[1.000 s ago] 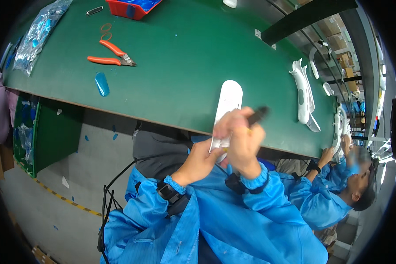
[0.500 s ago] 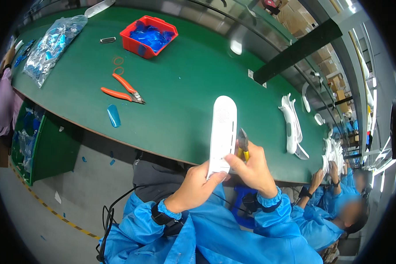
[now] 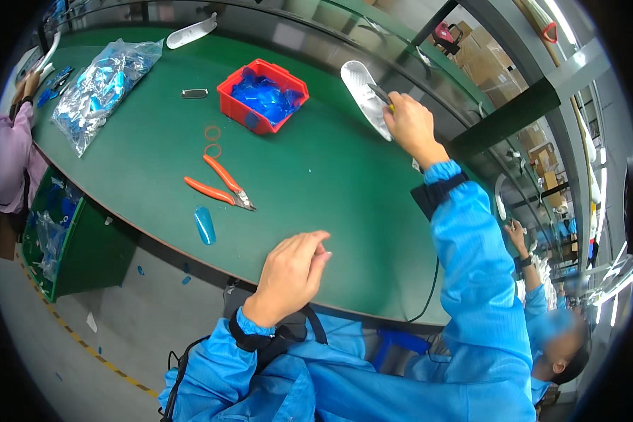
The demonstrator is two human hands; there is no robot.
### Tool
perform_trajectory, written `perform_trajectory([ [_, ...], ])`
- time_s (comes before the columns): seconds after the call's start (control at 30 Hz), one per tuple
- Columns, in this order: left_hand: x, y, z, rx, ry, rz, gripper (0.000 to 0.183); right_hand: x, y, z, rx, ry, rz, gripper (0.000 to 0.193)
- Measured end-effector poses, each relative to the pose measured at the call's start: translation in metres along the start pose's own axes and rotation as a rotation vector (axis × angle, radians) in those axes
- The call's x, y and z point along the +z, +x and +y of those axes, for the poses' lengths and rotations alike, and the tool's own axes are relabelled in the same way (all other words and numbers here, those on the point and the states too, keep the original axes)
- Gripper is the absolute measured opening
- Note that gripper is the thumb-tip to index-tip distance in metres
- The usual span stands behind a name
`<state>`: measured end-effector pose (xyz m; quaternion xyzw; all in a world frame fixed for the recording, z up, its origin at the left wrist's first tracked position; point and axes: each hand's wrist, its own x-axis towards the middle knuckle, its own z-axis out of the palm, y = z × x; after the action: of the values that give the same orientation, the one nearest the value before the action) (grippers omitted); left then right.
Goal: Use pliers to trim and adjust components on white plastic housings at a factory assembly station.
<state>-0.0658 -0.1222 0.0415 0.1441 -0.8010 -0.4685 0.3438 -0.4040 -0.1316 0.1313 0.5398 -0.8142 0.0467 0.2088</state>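
Observation:
My right hand point(image 3: 413, 128) reaches to the back of the green table, closed on a pair of pliers point(image 3: 380, 95) with dark jaws and a bit of yellow handle showing. Right at its fingertips is a long white plastic cover point(image 3: 359, 90) with rounded ends; whether the fingers also touch it, I cannot tell. Over the table's front edge hovers my left hand point(image 3: 290, 276), fingers loosely bent, thumb apart, nothing visible in it. Orange-handled cutters point(image 3: 221, 184) lie left of centre, with a curved blue piece point(image 3: 204, 225) just in front of them.
A red bin point(image 3: 254, 116) holds blue film scraps. Farther left lie a clear plastic bag point(image 3: 104, 88) of parts, a small metal-edged piece point(image 3: 194, 93) and two rubber bands point(image 3: 212, 141). A dark post point(image 3: 503, 119) rises at the back right. Co-workers sit at both sides.
My right hand has moved far forward with the pliers. The white cover has left my left hand, which has drawn slightly left. The view has shifted, and my right arm covers the right side of the table.

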Motion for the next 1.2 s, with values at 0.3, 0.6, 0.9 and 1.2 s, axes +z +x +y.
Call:
perform_trajectory([
  [0.3,-0.004,0.005,-0.003,-0.035,-0.033,0.043,0.017,0.045,0.049,0.052,0.301,0.031,-0.138,0.037],
  [0.6,-0.004,0.006,-0.006,-0.064,-0.087,0.027,0.013,0.06,0.041,0.096,0.819,0.013,-0.6,0.036],
  [0.9,-0.007,0.002,-0.005,-0.084,-0.12,0.037,0.012,0.065,0.031,0.11,1.067,0.264,-0.561,0.032],
  [1.2,-0.01,0.003,-0.006,-0.108,-0.159,0.027,0.012,0.081,0.035,0.13,1.093,0.255,-0.674,0.024],
])
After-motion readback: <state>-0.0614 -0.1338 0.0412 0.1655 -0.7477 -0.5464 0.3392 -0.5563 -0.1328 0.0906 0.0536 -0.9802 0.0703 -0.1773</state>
